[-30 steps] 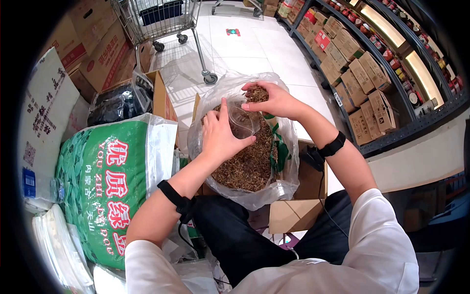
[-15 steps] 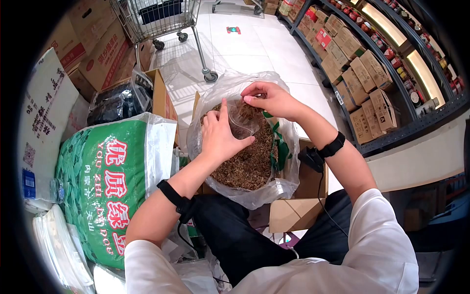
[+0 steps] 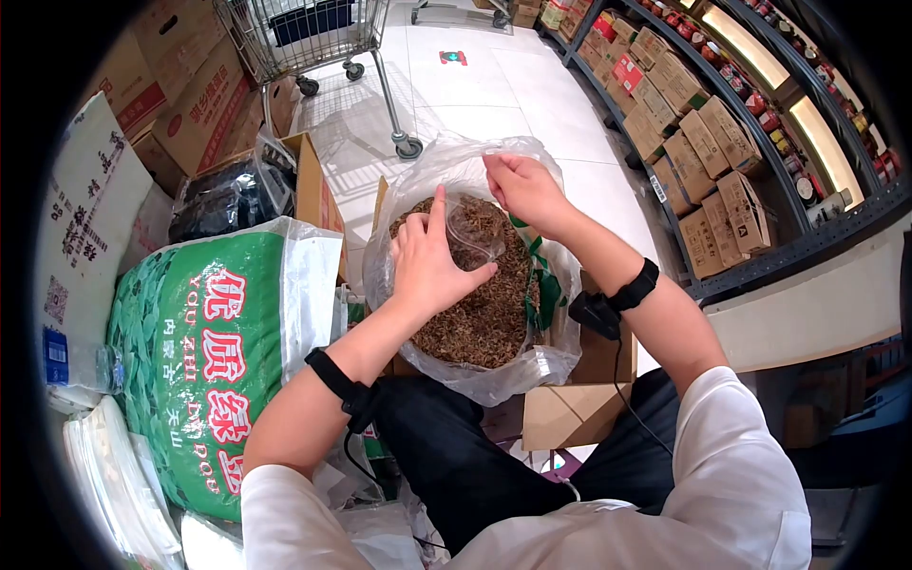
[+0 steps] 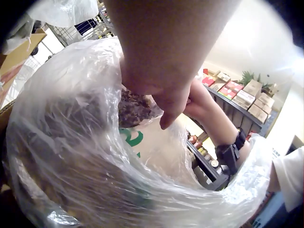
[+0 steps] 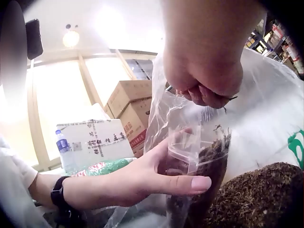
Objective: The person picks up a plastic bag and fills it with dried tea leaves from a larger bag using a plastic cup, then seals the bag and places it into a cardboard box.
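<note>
My left hand (image 3: 427,266) holds a small clear plastic pouch (image 5: 190,159) with its mouth spread, thumb on one side and fingers on the other. Brown dried herb shows inside the pouch. Around and below it lies a mass of loose dried herb (image 3: 475,328), filling a large clear plastic bag (image 3: 560,366). My right hand (image 3: 525,190) is raised above the far right part of the big bag, its fingers curled in. Thin dried strands (image 5: 224,107) poke out from under those fingers in the right wrist view.
The big bag sits in a cardboard box (image 3: 570,415) between the person's knees. A green printed sack (image 3: 204,361) stands at the left, near a white foam box (image 3: 90,204). Ahead is a shopping cart (image 3: 313,43); shelves with cartons (image 3: 703,161) line the right.
My right hand has moved from over the pouch's mouth, where it pinched some dried herb, up and to the right, with fingers now curled tighter. The left hand and pouch have barely moved.
</note>
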